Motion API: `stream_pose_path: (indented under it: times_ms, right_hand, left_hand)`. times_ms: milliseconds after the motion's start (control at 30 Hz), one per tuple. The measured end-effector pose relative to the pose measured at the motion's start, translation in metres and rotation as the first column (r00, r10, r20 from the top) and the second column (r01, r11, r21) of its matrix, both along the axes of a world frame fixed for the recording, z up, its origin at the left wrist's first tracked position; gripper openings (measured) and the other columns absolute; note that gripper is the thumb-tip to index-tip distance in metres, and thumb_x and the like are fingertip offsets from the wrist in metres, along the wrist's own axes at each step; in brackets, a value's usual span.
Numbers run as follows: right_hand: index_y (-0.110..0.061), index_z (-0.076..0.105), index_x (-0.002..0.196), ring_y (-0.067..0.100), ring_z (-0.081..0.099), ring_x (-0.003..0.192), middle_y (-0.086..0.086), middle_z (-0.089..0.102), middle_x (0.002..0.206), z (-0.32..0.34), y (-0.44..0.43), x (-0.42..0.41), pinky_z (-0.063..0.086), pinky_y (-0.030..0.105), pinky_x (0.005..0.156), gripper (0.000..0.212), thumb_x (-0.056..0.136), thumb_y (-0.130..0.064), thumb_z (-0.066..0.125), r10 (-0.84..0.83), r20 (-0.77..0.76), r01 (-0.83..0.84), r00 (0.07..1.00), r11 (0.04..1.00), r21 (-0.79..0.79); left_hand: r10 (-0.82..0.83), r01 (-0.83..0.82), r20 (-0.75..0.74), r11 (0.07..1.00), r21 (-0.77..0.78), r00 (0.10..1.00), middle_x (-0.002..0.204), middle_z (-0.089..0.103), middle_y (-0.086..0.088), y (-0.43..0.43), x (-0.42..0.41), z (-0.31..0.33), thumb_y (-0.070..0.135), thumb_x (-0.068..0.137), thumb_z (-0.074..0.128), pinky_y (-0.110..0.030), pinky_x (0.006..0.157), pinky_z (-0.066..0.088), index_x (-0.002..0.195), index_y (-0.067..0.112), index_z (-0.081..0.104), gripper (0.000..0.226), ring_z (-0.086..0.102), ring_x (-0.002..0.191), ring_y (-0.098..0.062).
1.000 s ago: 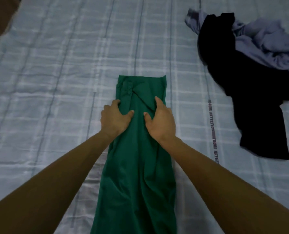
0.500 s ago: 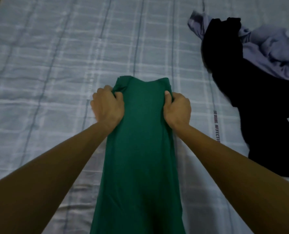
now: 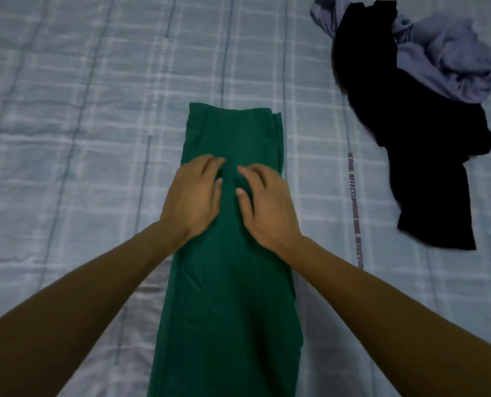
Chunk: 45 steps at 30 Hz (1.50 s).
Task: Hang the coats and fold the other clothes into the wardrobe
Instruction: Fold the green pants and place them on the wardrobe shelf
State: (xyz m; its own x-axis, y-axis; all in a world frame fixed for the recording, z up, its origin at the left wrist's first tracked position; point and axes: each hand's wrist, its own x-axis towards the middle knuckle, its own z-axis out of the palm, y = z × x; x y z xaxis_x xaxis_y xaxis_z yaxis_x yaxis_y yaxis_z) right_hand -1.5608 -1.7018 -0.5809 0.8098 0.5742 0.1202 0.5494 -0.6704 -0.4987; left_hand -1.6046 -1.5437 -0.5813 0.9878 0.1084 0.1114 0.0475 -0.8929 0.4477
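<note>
Nothing is gripped: left hand and right hand, the 2 side by side, press flat on the green garment. Its long axis runs near-to-far, and its far end lies just beyond both.

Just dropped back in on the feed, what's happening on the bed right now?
A person is folding a long green cloth garment, already narrowed to a strip and laid lengthwise on the pale blue checked bedspread. The left hand and right hand rest side by side on it, pressing the fabric flat a little short of its far end. A crumpled black garment and a bunched lilac garment lie heaped together at the far right, touched by neither hand.
</note>
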Motion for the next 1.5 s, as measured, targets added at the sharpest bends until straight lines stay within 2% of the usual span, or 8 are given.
stream_pose_path:
  times_ms: [133, 400, 667, 900, 1067, 1267, 1400, 1500]
  right_hand:
    - [-0.007, 0.049, 0.135, 0.031, 0.039, 0.133, 0.013, 0.048, 0.140, -0.008, -0.031, -0.072, 0.032, 0.045, 0.109, 0.050, 0.096, -0.034, 0.033, 0.188, -0.065, -0.198, 0.980, 0.955, -0.222]
    - [-0.020, -0.003, 0.151, 0.025, -0.009, 0.146, 0.007, -0.010, 0.159, -0.009, -0.078, -0.114, -0.005, 0.045, 0.118, 0.066, 0.098, -0.054, 0.016, 0.049, -0.177, -0.147, 0.983, 0.790, -0.596]
    - [-0.004, 0.033, 0.145, 0.032, 0.024, 0.142, 0.016, 0.030, 0.152, 0.018, -0.105, -0.241, 0.017, 0.047, 0.117, 0.056, 0.099, -0.037, 0.030, 0.183, -0.147, -0.224, 0.972, 0.910, -0.349]
    - [-0.011, 0.030, 0.147, 0.031, 0.017, 0.144, 0.013, 0.025, 0.155, -0.004, -0.151, -0.329, 0.013, 0.047, 0.118, 0.059, 0.099, -0.043, 0.023, 0.106, -0.201, -0.187, 0.974, 0.876, -0.445]
    - [-0.010, 0.029, 0.147, 0.032, 0.016, 0.144, 0.014, 0.024, 0.155, -0.003, -0.146, -0.331, 0.009, 0.048, 0.118, 0.062, 0.097, -0.045, 0.021, 0.091, -0.176, -0.159, 0.980, 0.888, -0.432]
    - [-0.009, 0.038, 0.143, 0.032, 0.028, 0.140, 0.019, 0.034, 0.149, 0.021, -0.186, -0.391, 0.016, 0.050, 0.116, 0.075, 0.089, -0.060, 0.038, 0.372, -0.169, -0.407, 0.913, 0.856, -0.319]
    - [-0.012, 0.037, 0.143, 0.036, 0.026, 0.140, 0.023, 0.030, 0.149, 0.016, -0.195, -0.420, 0.015, 0.056, 0.115, 0.085, 0.076, -0.060, 0.057, 0.355, -0.148, -0.384, 0.923, 0.822, -0.420]
    - [-0.013, 0.048, 0.135, 0.036, 0.036, 0.135, 0.023, 0.040, 0.144, 0.013, -0.190, -0.419, 0.021, 0.057, 0.112, 0.081, 0.067, -0.050, 0.072, 0.306, -0.101, -0.319, 0.947, 0.847, -0.426]
  left_hand:
    - [-0.126, 0.165, -0.272, 0.978, 0.129, 0.954, 0.142, 0.042, -0.022, -0.029, -0.070, -0.015, 0.029, 0.095, 0.032, -0.049, 0.108, 0.030, 0.138, 0.004, 0.042, 0.051, 0.040, 0.131, -0.037]
    - [-0.012, 0.159, -0.531, 0.960, 0.232, 0.847, 0.158, -0.006, -0.013, -0.049, -0.161, -0.009, 0.051, 0.097, 0.014, -0.051, 0.114, -0.003, 0.150, 0.018, -0.002, 0.065, -0.007, 0.145, -0.027]
    - [-0.273, 0.341, -0.358, 0.929, 0.142, 0.893, 0.148, 0.034, -0.018, -0.090, -0.290, 0.010, 0.049, 0.098, 0.019, -0.055, 0.113, 0.012, 0.144, 0.011, 0.034, 0.061, 0.028, 0.139, -0.031]
    - [-0.239, 0.361, -0.485, 0.916, 0.175, 0.841, 0.157, 0.010, -0.008, -0.099, -0.375, -0.009, 0.063, 0.093, 0.011, -0.041, 0.116, 0.004, 0.150, 0.022, 0.011, 0.070, 0.006, 0.145, -0.020]
    - [-0.282, 0.376, -0.444, 0.916, 0.138, 0.850, 0.153, 0.023, -0.018, -0.106, -0.378, 0.004, 0.061, 0.094, 0.015, -0.045, 0.116, 0.010, 0.147, 0.014, 0.026, 0.071, 0.020, 0.142, -0.030]
    - [-0.422, 0.526, -0.476, 0.844, 0.104, 0.772, 0.154, 0.016, -0.022, -0.119, -0.437, 0.017, 0.079, 0.078, 0.036, -0.055, 0.113, 0.016, 0.147, 0.018, 0.027, 0.093, 0.015, 0.142, -0.036]
    - [-0.346, 0.485, -0.525, 0.861, 0.150, 0.778, 0.150, 0.027, -0.022, -0.127, -0.440, 0.018, 0.052, 0.064, 0.075, -0.059, 0.106, 0.023, 0.146, 0.020, 0.027, 0.100, 0.030, 0.136, -0.040]
    - [-0.319, 0.413, -0.488, 0.906, 0.095, 0.813, 0.146, 0.036, -0.023, -0.131, -0.435, 0.021, 0.029, 0.061, 0.083, -0.060, 0.103, 0.030, 0.140, 0.016, 0.041, 0.090, 0.038, 0.131, -0.042]
